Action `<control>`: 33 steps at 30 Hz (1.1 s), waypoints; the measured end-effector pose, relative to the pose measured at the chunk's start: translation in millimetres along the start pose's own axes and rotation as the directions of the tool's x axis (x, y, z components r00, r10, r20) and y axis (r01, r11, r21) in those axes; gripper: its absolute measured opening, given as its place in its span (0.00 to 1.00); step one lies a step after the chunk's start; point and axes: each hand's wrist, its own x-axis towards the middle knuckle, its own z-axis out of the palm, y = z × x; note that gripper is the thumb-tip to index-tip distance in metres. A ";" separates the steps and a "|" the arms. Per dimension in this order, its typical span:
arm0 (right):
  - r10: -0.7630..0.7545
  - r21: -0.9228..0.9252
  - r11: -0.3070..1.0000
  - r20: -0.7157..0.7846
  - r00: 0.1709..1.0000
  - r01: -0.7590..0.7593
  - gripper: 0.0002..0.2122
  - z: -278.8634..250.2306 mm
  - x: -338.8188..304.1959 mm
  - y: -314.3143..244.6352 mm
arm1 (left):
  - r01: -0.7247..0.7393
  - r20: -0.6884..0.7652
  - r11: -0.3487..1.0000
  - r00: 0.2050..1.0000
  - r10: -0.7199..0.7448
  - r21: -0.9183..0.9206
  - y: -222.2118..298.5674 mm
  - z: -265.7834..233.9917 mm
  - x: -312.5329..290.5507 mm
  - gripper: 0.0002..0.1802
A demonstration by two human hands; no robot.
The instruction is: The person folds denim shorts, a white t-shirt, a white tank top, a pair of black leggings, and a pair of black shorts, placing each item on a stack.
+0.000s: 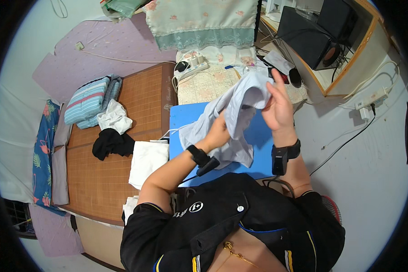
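Observation:
A pale grey garment (240, 109) is lifted in loose folds above a blue tabletop (183, 113), and its lower part hangs over the surface. My left hand (218, 132) grips it from the left, with the fingers partly hidden behind the cloth. At the raised right edge, my right hand (279, 106) holds the cloth on the thumb side, with some fingers stretched upward. The cloth arches between both hands, leaving a hollow fold. Its exact kind cannot be made out. Each wrist wears a black strapped device.
Folded white cloth (148, 163) lies left of the tabletop, beside a brown mat-covered bed (95, 181). Black cloth (113, 143), white cloth (115, 117) and a striped blue pillow (87, 102) lie on the bed. A power strip (192, 65) with cables stands beyond; a black speaker (308, 38) is far right.

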 end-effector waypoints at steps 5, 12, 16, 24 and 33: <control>-0.110 -0.199 0.974 0.008 0.994 0.110 0.19 -19.2 5.6 -36.2 | 0.068 -0.207 0.913 0.965 -0.163 -0.403 35.6 -58.7 15.5 0.14; -0.219 -0.278 0.921 0.212 0.953 0.273 0.18 -1.9 -8.2 -51.8 | 0.099 -0.206 0.848 0.949 -0.237 -0.520 85.6 -112.9 19.4 0.17; -0.127 -0.529 0.825 0.163 0.978 0.196 0.15 -24.9 -10.0 -39.2 | 0.254 -0.033 0.872 0.955 -0.294 -0.419 71.8 -121.2 5.8 0.22; -0.066 -0.785 0.620 -0.033 0.997 0.015 0.08 -63.4 -9.7 -23.0 | 0.429 0.292 0.903 0.869 -0.399 -0.041 62.4 -131.7 -26.6 0.40; 0.064 -0.876 0.450 -0.164 0.984 -0.175 0.10 -94.7 -3.2 -11.7 | 0.568 0.369 0.773 0.808 -0.459 -0.282 42.3 -129.5 -39.0 0.19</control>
